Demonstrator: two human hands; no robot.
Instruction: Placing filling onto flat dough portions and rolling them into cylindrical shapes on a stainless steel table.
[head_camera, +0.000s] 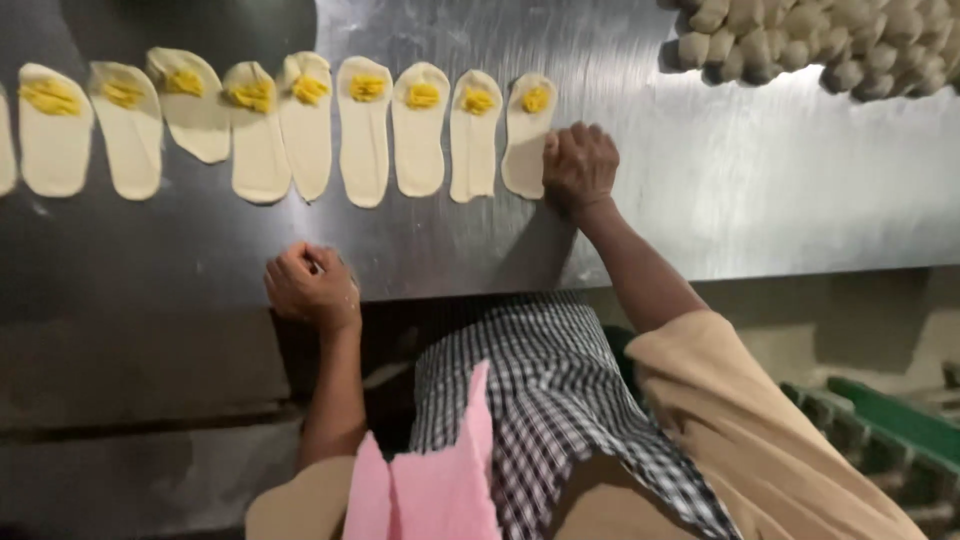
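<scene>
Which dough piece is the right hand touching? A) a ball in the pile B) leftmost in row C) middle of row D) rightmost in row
D: the right hand rests against the edge of the rightmost dough oval, far from the pile of dough balls.

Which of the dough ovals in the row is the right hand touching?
The right hand rests on the rightmost dough oval, the last in the row on the steel table; all the other ovals lie untouched.

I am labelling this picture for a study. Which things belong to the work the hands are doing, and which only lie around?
In the work:
- right hand touching the last dough oval
- row of dough ovals with yellow filling
- left hand, closed, at the steel table edge

Lying about:
- pile of dough balls
- green crate
</scene>
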